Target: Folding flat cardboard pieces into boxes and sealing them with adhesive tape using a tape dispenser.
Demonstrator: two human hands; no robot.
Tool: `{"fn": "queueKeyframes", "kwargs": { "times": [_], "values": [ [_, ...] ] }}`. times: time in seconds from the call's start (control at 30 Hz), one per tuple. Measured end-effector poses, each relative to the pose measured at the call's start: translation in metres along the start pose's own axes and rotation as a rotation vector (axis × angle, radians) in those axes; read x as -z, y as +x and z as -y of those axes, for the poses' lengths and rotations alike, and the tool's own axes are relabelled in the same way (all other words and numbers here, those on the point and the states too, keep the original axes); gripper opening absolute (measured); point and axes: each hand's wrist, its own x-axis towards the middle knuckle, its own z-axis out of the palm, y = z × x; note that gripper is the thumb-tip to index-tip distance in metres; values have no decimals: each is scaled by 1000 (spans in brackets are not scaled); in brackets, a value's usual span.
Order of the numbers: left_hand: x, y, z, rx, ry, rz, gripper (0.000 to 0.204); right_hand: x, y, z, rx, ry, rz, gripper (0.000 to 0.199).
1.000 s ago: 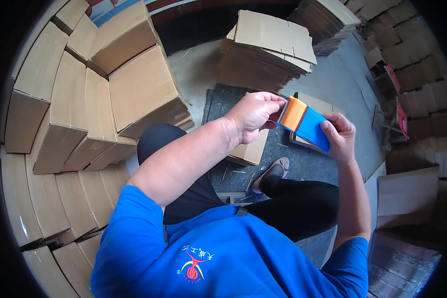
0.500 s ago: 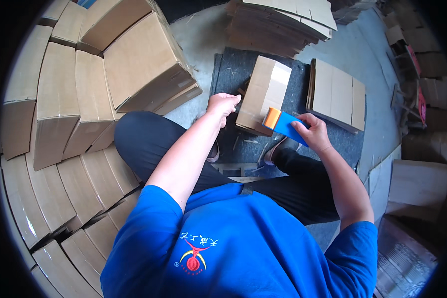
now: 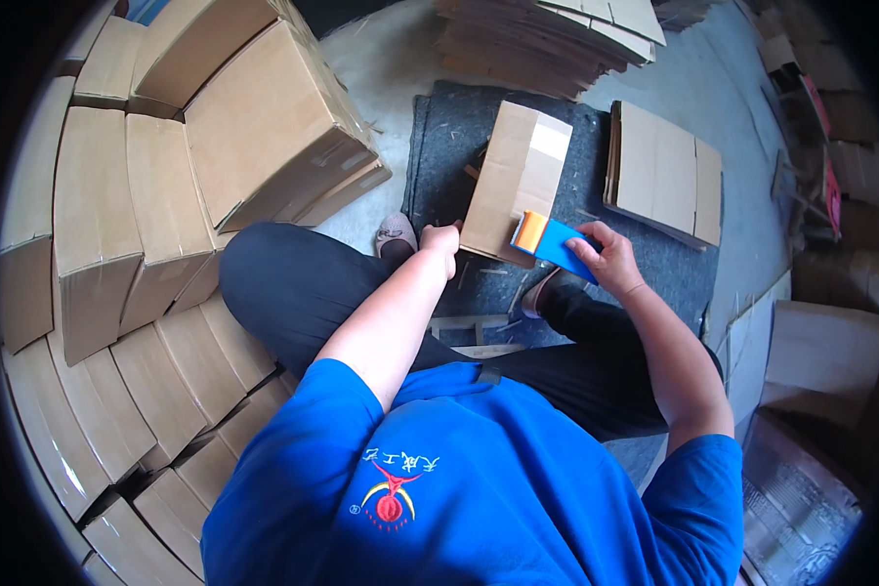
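Note:
A closed brown cardboard box (image 3: 503, 186) with a white label on its top lies in front of me on a dark mat. My left hand (image 3: 441, 244) is closed at the box's near left corner, its fingertips partly hidden by the edge. My right hand (image 3: 607, 259) grips the blue body of a tape dispenser (image 3: 562, 246). The dispenser's orange head rests against the near right part of the box. Whether tape runs from it cannot be made out.
Flat folded cartons (image 3: 662, 176) lie on the dark mat (image 3: 444, 132) to the right. A stack of flat cardboard (image 3: 518, 44) stands beyond. Closed boxes (image 3: 254, 117) are piled high at my left, and more boxes (image 3: 820, 356) line the right side. My shoes flank the mat's near part.
My left hand has moved down along the box's left side to its near corner. The dispenser has shifted slightly left, still in my right hand. The view has tilted a little.

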Motion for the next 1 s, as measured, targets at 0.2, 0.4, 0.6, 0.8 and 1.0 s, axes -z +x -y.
{"fn": "queueKeyframes", "kwargs": {
  "times": [0.2,0.4,0.6,0.8,1.0],
  "values": [
    [14,-80,-59,-1419,921,201,65,3,-4,-5,-8,-9,27,34],
    [-2,-111,-58,-1362,1578,217,119,5,-3,-3,-8,39,73,37],
    [-5,-103,-57,-1358,1613,181,113,51,-16,-8,-84,-40,69,36],
    [-10,-105,-58,-1365,1551,234,115,69,-18,-41,-92,-340,111,36],
    [-10,-104,-58,-1351,1571,195,116,2,7,9,-11,-571,8,29]
  ]
}}
